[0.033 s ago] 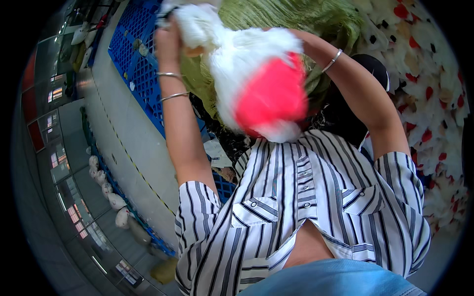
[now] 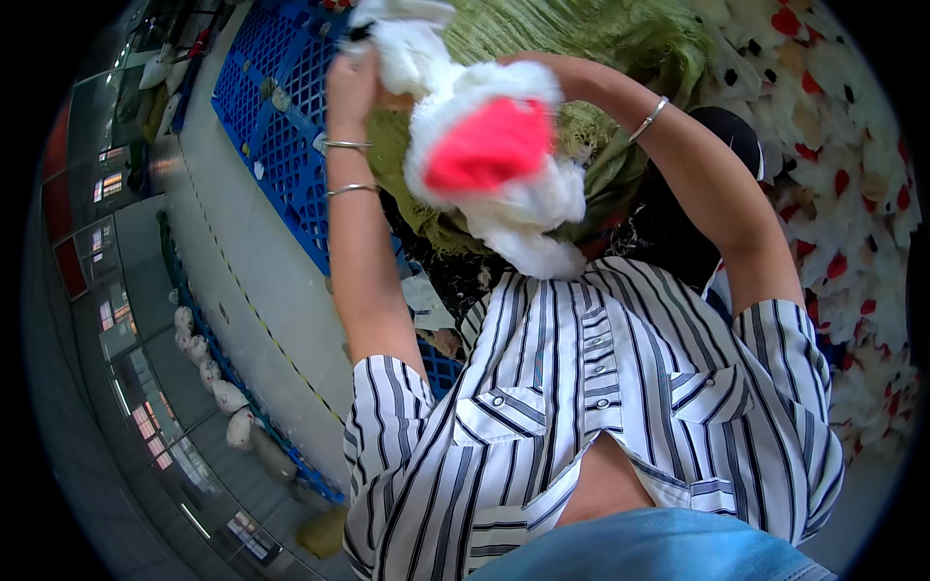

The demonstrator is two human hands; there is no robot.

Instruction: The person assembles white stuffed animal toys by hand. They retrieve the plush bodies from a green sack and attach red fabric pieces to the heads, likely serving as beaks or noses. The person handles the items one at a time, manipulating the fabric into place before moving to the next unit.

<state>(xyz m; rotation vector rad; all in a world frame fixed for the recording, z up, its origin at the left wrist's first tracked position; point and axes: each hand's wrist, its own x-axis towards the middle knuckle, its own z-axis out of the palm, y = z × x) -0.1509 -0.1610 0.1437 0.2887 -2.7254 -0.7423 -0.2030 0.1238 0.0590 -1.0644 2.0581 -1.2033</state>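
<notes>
A floppy white plush toy (image 2: pixel 542 198) with a bright red patch hangs in front of my chest, slightly blurred by motion. My left hand (image 2: pixel 353 85) is closed on its upper left part, beside a small dark spot and a tan bit. From the right, my right hand (image 2: pixel 544 66) reaches behind the top of the plush, and its fingers are hidden there. Underneath and behind lies a crumpled green woven sack (image 2: pixel 581 24).
At the right rises a large heap of white furry pieces (image 2: pixel 823 194) with red and black parts. Blue plastic pallets (image 2: pixel 281 126) lie at the left, beside a pale floor (image 2: pixel 232 213) with a yellow-black line. White bags (image 2: pixel 230 395) line the far left. A black object (image 2: pixel 728 136) sits near my right arm.
The plush has swung left and turned, so its red patch sits higher and more white fur shows below. My left hand has shifted slightly right; the right hand has moved a little left.
</notes>
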